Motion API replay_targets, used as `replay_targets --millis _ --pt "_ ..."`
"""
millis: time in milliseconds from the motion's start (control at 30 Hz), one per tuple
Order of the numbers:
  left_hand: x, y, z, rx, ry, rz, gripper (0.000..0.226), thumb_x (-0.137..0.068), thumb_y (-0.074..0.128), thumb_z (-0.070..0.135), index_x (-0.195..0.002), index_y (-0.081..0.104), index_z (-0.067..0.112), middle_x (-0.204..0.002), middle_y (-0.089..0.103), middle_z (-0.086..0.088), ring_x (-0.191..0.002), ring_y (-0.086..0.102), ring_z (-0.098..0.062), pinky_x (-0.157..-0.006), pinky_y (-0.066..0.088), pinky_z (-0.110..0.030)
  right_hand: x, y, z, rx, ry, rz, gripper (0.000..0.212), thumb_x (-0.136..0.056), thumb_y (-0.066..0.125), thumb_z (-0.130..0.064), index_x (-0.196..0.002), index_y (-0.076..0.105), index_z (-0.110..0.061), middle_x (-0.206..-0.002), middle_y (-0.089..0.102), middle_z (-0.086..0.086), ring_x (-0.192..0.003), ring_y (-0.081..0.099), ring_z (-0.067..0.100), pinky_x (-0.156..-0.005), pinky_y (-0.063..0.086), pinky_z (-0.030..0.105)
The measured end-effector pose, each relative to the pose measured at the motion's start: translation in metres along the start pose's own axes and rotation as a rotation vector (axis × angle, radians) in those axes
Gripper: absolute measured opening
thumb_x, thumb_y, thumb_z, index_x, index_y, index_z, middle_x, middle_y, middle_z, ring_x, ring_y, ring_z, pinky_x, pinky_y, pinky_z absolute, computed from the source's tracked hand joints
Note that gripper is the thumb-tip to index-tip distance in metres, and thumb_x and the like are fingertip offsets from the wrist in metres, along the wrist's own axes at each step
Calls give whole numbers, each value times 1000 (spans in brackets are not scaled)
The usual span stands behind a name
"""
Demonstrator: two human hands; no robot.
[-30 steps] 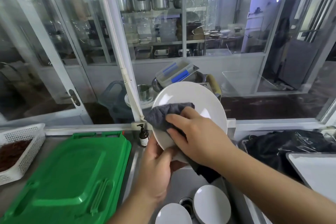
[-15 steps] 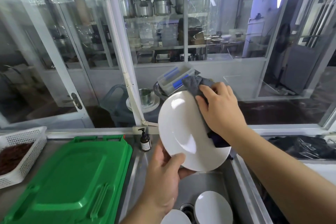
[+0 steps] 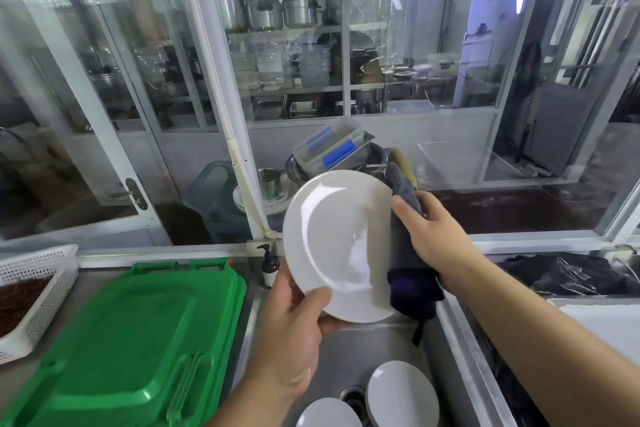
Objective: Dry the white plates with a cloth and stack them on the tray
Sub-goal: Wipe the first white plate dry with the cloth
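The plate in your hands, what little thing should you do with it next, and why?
Probably slide the grey cloth back across the white plate. The right hand holds the cloth at the plate's right edge, the left hand grips the bottom rim, and the face lies uncovered.

right fingers: behind the held plate (image 3: 337,246) and cloth (image 3: 408,253), only the thumb shows; right hand (image 3: 434,239).
left fingers: under the plate's back, thumb alone on the rim; left hand (image 3: 294,329).
cloth: part behind the plate, extent unclear.
sink plates: near plate (image 3: 329,413) cut by bottom edge; other plate (image 3: 401,393) also clipped.
green tray (image 3: 131,350): cut at the bottom-left.
white basket (image 3: 33,295): cut at left edge, brown contents unidentifiable.
bottle (image 3: 270,265): label too small to read.
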State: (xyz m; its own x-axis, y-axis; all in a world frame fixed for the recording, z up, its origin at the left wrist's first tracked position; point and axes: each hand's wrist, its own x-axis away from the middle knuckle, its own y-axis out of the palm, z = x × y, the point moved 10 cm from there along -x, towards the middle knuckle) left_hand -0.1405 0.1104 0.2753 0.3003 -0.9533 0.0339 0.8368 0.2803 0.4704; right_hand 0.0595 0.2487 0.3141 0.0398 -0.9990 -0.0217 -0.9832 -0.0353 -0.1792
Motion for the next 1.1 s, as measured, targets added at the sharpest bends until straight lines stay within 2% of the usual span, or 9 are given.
replay_targets --millis 133,200,300,433,533,633,800,933,1100 --pt "-3 -8 -6 -2 -25 21 53 -95 49 -16 -129 63 21 -118 74 -3 -112 67 -35 -67 62 -45 4 0 26 -360 190 21 26 -99 55 -28 -101 81 -28 -103 80 3 -93 75 20 -81 61 36" --pt "-4 -10 -8 -11 -25 12 54 -95 49 -17 -129 63 24 -117 75 -2 -111 68 -34 -67 63 -45 4 6 27 -356 168 -61 30 -99 54 -18 -105 80 -32 -109 80 2 -100 75 21 -89 60 39" --pt "-4 -9 -12 -57 -5 -24 55 -92 59 -10 -125 67 32 -121 74 -1 -112 69 -32 -74 62 -50 9 12 27 -387 134 -120 21 -101 65 -19 -119 72 -27 -107 80 1 -97 77 21 -84 61 36" --pt "0 -6 -12 -93 10 -37 54 -76 63 5 -117 72 40 -121 74 -3 -111 71 -28 -79 62 -55 12 10 32 -383 118 -128 30 -95 75 -20 -124 69 -16 -104 80 7 -94 78 26 -78 61 36" --pt "-1 -6 -14 -17 5 -7 53 -85 64 -5 -122 70 32 -124 73 -5 -114 69 -32 -80 61 -59 16 9 35 -407 142 -129 28 -95 75 -21 -121 70 -13 -105 80 13 -92 78 31 -75 62 37" --pt "-3 0 -12 57 22 26 59 -95 48 -20 -131 62 25 -126 73 -5 -113 70 -33 -75 62 -55 30 21 46 -499 207 -114 28 -96 73 -19 -120 69 -4 -107 79 18 -95 77 36 -81 62 43" --pt "-4 10 -29 -12 -78 -26 74 -93 47 -23 -138 53 37 -128 72 -1 -117 69 -35 -76 61 -50 40 18 66 -535 252 24 17 -97 70 -14 -110 70 -2 -101 78 24 -85 76 38 -79 63 47" --pt "-23 -4 -8 -228 -146 -31 34 -99 60 5 -125 62 27 -105 79 1 -101 70 -28 -73 60 -43 30 -1 68 -361 177 40 19 -92 75 -20 -109 71 -10 -101 79 18 -87 76 35 -90 62 54" --pt "-52 -8 13 -487 -233 -103 24 -103 58 25 -119 72 14 -111 79 -10 -110 72 -33 -107 51 -52 21 -4 45 -184 44 -63 19 -90 75 -21 -107 73 -29 -101 79 2 -101 75 30 -99 57 57"
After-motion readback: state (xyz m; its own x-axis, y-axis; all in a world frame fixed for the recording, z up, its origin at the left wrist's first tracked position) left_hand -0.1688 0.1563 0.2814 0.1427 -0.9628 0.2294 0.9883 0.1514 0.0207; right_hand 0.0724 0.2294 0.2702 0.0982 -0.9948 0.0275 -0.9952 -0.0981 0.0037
